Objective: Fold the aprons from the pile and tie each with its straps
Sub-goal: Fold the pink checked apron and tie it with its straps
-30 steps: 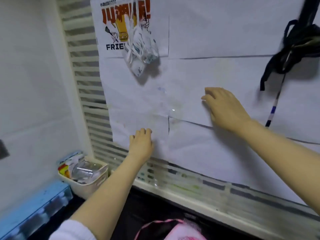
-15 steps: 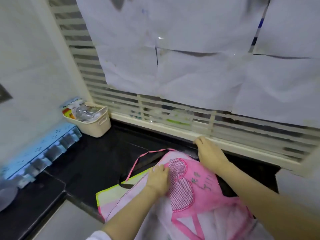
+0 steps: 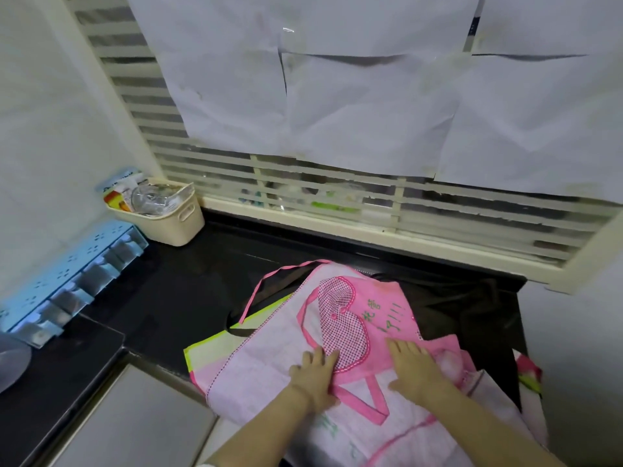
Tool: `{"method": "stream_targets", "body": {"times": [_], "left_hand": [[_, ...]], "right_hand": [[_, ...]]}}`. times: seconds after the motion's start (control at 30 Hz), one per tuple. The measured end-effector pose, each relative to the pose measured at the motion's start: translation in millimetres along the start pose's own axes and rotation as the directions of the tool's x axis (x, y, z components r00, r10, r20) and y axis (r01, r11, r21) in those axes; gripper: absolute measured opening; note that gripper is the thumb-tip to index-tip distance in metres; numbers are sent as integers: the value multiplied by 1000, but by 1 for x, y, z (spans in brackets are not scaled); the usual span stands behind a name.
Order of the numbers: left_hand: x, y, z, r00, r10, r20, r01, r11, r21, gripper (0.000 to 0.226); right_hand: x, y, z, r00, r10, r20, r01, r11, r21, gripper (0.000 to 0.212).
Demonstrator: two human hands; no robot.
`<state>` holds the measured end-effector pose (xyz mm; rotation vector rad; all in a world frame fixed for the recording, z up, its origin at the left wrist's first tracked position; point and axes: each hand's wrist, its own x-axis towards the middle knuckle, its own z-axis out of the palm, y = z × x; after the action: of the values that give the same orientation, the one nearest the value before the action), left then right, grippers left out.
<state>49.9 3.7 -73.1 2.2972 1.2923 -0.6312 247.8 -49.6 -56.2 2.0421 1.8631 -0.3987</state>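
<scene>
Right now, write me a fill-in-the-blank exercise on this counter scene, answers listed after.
The left hand and right hand lie flat on the ____ apron.
The apron lies on a counter whose colour is ____.
A beige basket stands in the counter's far ____ corner.
The checked patch on the apron is shaped like a ____.
Missing words: pink; black; left; heart.

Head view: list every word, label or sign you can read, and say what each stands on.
"!!!" in green, on the pink apron, right of its checked heart.
Green characters before those marks: too blurred to read.
Green print lower on the apron: unreadable.
Lettering on the packets in the cream basket: too small to read.
</scene>
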Motion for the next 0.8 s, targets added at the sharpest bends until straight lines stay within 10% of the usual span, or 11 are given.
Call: {"method": "stream_targets", "body": {"times": [0.2, 0.5, 0.7, 0.8], "left_hand": [[1, 6, 0, 997, -13, -73, 15, 999, 35, 64], [6, 41, -38, 916, 157, -368, -236, 955, -181, 76], [-1, 33, -63, 895, 142, -423, -245, 949, -200, 40], [0, 14, -72, 908, 84, -411, -241, 906, -347, 33]], "right_hand": [[5, 24, -5, 969, 241, -51, -245, 965, -90, 40], [-5, -3, -9, 796, -45, -603, 140, 984, 110, 29], [-25, 17, 3, 941, 99, -324, -27, 975, 220, 104], [-29, 38, -6, 985, 165, -40, -151, 959, 241, 93]]}}
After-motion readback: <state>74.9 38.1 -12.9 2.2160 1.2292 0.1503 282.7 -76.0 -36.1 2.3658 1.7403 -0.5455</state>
